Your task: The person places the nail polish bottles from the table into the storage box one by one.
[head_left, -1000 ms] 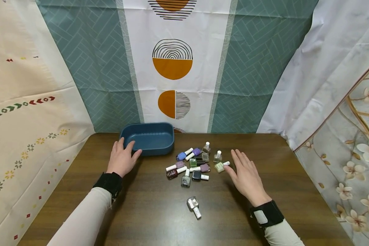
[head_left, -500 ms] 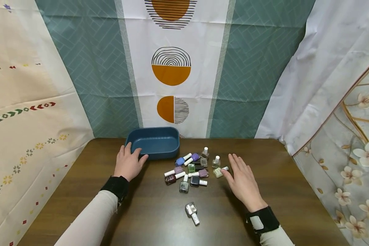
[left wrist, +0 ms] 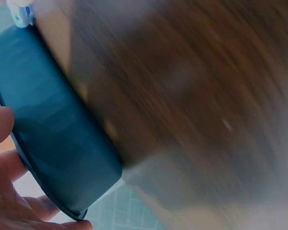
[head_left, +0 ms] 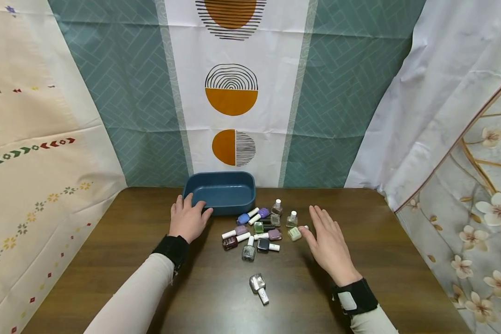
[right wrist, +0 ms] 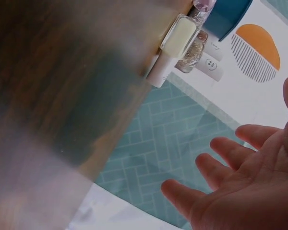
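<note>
A blue rectangular bin [head_left: 221,211] stands at the back of the wooden table. My left hand [head_left: 188,223] holds its front left corner, with the thumb by the front wall and the fingers at the rim; in the left wrist view the bin's dark outer wall [left wrist: 62,129] fills the left side. My right hand [head_left: 329,246] hovers over the table with straight, spread fingers and holds nothing. Near its thumb lies a pale green nail polish bottle [head_left: 294,234], and behind that a clear one [head_left: 292,219] stands upright.
Several nail polish bottles lie bunched in the middle, among them a blue one [head_left: 243,219], a dark red one [head_left: 229,243] and a black one [head_left: 263,245]. Apart from them, closer to the front, lies a silver bottle [head_left: 257,283]. A patterned curtain [head_left: 330,116] hangs behind the table.
My left hand and the blue bin have slid right together, bringing the bin close to the blue and purple bottles. The right hand stays nearly where it was. The head view has tilted up slightly.
</note>
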`<state>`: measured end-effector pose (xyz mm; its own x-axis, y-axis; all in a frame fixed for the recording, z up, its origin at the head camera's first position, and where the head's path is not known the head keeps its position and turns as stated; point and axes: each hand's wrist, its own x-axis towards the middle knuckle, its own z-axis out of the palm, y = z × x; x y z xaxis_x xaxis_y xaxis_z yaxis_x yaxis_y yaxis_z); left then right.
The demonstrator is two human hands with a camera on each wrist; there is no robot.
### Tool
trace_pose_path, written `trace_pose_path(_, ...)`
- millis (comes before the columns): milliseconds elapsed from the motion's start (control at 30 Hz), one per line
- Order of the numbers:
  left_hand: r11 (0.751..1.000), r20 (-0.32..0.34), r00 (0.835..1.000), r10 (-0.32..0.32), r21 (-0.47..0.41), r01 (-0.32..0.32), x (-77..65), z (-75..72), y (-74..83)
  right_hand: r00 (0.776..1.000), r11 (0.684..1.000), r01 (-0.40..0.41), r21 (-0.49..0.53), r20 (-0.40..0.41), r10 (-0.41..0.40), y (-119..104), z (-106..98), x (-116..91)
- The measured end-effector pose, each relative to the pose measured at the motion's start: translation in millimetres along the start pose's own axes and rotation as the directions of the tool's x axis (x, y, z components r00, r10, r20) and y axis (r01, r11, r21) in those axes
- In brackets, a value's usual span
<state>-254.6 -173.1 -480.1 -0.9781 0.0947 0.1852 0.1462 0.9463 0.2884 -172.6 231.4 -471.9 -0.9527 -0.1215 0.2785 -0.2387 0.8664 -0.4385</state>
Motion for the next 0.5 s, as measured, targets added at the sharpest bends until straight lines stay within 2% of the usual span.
trace_pose_path(300, 1.000, 0.001, 1.000, 0.021, -0.013, -0.021, 4.3, 7.0, 21.0, 1.000, 1.000, -0.008, 0.005, 0.023, 0.008, 0, -2, 2)
trace_pose_path(500, 0.998, -0.022, 0.997, 0.068, 0.004, -0.068, 3.5, 9.2, 33.0, 1.000, 1.000, -0.009, 0.002, 0.026, 0.009, 1, -3, 4)
